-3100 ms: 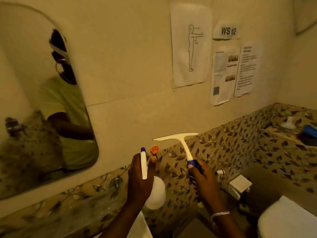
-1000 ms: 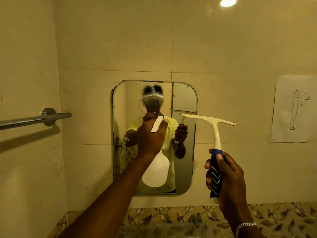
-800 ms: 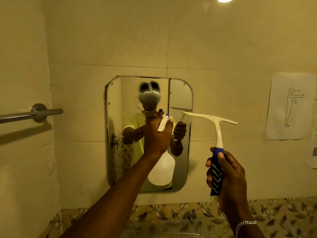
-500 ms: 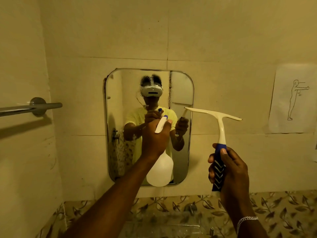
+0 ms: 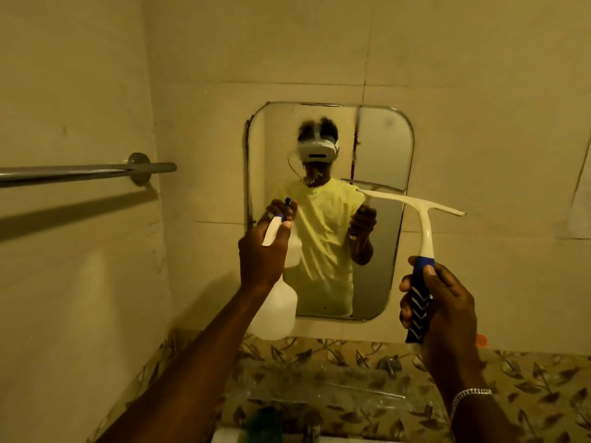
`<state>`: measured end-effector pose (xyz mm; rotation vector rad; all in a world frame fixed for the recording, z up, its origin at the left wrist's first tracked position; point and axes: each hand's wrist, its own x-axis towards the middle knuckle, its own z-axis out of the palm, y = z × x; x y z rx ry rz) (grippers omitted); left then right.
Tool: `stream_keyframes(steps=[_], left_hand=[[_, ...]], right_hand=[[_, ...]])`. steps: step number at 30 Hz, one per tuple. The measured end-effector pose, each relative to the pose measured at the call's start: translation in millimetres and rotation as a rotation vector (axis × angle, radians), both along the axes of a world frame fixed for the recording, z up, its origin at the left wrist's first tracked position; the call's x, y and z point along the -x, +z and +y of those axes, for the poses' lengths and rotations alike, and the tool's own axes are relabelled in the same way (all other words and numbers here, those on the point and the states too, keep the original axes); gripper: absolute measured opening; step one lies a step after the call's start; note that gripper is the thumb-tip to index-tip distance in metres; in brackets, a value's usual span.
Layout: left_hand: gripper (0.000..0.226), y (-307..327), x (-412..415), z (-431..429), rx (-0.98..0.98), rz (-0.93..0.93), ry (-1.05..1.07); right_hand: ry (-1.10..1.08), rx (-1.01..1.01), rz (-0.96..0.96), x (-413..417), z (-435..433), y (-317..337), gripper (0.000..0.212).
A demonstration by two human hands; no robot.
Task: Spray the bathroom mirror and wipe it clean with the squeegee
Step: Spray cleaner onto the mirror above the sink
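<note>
A rounded rectangular mirror [image 5: 383,145] hangs on the beige tiled wall straight ahead. My left hand [image 5: 262,257] grips a white spray bottle [image 5: 276,311] with a white and blue trigger head, held up in front of the mirror's lower left part. My right hand [image 5: 438,302] is wrapped around the blue handle of a white squeegee [image 5: 422,215], upright, with its blade crossing the mirror's right edge a little short of the glass. The mirror reflects a person in a yellow shirt and both tools.
A metal towel bar [image 5: 80,172] juts from the left wall at shoulder height. Leaf-patterned tiles [image 5: 527,378] run below the mirror, with a glass shelf [image 5: 335,388] and a tap [image 5: 388,366] near them. A paper sheet [image 5: 580,199] is taped at the right.
I turned from the right corner of the room to face the mirror. Since half a second ago my left hand with the bottle has dropped a little and shifted left; the squeegee stays raised.
</note>
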<state>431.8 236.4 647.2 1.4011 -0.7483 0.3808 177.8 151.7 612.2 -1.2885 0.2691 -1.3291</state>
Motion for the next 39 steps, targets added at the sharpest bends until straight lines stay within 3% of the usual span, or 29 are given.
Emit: stream_keyframes(steps=[9, 17, 29, 35, 39], left_hand=[[0.030, -23.3, -12.0, 15.2, -0.051, 0.024, 0.062], [0.020, -24.9, 13.6, -0.9, -0.058, -0.052, -0.087], [0.025, -32.2, 75.8, -62.2, -0.041, -0.050, -0.310], [0.019, -32.9, 96.6, -79.2, -0.072, -0.118, -0.249], [0.028, -38.1, 103.3, -84.1, -0.131, -0.121, -0.227]], right_hand=[[0.002, 0.013, -0.008, -6.2, 13.9, -0.7, 0.026], [-0.015, 0.018, -0.032, 11.1, 12.9, 1.9, 0.032], [-0.121, 0.006, -0.015, 52.2, 2.5, 2.9, 0.029], [-0.109, 0.014, -0.026, 60.2, 0.7, 3.5, 0.028], [-0.109, 0.009, -0.029, 62.3, 0.0, 3.8, 0.029]])
